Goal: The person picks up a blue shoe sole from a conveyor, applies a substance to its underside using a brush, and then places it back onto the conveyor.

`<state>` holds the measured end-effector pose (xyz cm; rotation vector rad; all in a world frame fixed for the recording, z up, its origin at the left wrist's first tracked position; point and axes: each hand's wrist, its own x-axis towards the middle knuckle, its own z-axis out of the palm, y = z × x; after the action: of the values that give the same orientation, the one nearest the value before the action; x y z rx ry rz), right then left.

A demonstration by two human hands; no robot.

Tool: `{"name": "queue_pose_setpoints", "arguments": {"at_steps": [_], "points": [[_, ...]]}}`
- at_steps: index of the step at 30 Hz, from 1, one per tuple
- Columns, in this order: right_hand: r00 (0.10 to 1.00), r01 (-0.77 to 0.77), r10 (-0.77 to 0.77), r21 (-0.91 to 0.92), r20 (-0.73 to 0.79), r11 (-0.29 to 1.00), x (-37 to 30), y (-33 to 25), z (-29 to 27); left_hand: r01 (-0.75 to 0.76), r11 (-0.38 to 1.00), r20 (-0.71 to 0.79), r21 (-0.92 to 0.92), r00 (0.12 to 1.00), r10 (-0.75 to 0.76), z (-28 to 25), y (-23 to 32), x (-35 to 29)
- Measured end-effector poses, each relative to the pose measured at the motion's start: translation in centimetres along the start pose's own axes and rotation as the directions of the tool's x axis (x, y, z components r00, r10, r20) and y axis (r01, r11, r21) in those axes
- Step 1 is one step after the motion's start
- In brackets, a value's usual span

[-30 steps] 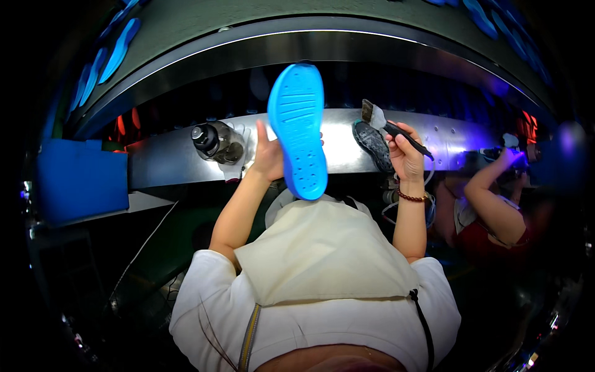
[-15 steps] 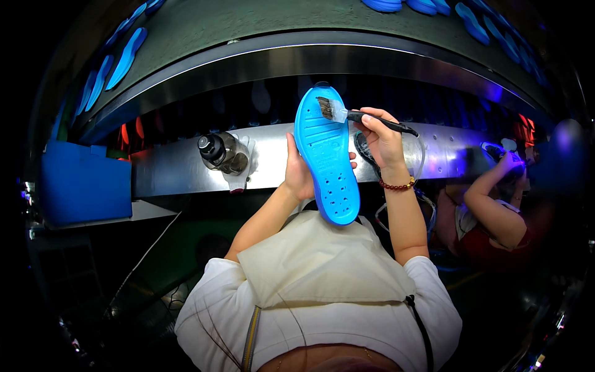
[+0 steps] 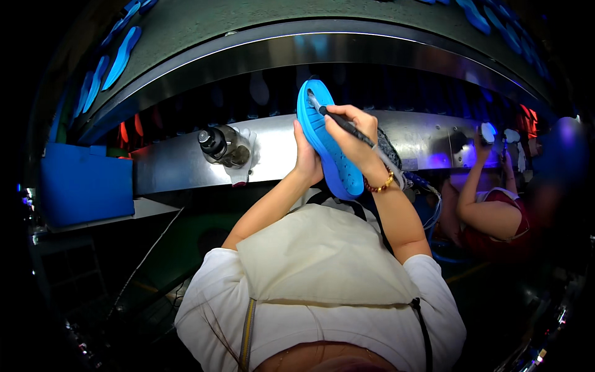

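A blue shoe sole (image 3: 330,146), its recessed ribbed face tilted toward the right, is held up over the metal ledge. My left hand (image 3: 307,152) grips it from the left edge; most of the fingers are hidden behind it. In my right hand (image 3: 358,135) is a brush (image 3: 347,126) with a black handle and a thin hose running back from it. The bristles touch the sole near its far end, inside the rim. Partly hidden behind my right hand lies a dark mesh-like object (image 3: 388,150) on the ledge.
A dark-capped bottle (image 3: 224,147) stands on the metal ledge (image 3: 273,146) to the left, near a blue bin (image 3: 87,184). Beyond a metal rail, more blue soles (image 3: 122,57) lie on a green belt (image 3: 204,20). At right, a co-worker's arm (image 3: 476,180) reaches over the ledge.
The sole has turned so its side wall shows more. My right hand has moved left and nearer the sole, with the brush now steeper against it. Soles on the belt have shifted.
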<state>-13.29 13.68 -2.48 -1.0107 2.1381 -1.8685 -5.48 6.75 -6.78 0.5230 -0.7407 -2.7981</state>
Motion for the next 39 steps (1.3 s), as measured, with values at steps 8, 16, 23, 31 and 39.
{"name": "queue_pose_setpoints", "arguments": {"at_steps": [8,16,23,31,39], "points": [[0.967,0.188,-0.175,-0.053,0.183,0.981,-4.8,-0.5,-0.2,-0.153,0.988,-0.034,0.029,0.987,0.154,-3.3,2.9,1.4],[0.886,-0.183,0.089,0.168,0.455,0.969,-2.1,-3.7,-6.6,0.081,0.996,0.115,0.036,0.990,-0.085,-0.3,4.8,-1.6],[0.908,0.104,-0.178,0.206,0.379,0.973,-0.4,-4.5,-4.2,0.175,0.966,0.302,-0.189,0.947,-0.113,1.6,3.6,-1.9],[0.910,0.038,-0.128,0.227,0.395,0.973,-0.1,-5.0,-5.3,0.135,0.991,0.252,-0.006,0.959,-0.129,2.9,4.3,-2.3],[0.870,0.125,-0.233,0.263,0.435,0.957,0.1,-4.7,-6.2,-0.187,0.981,-0.009,0.044,0.982,0.188,4.3,5.1,-1.2]]}}
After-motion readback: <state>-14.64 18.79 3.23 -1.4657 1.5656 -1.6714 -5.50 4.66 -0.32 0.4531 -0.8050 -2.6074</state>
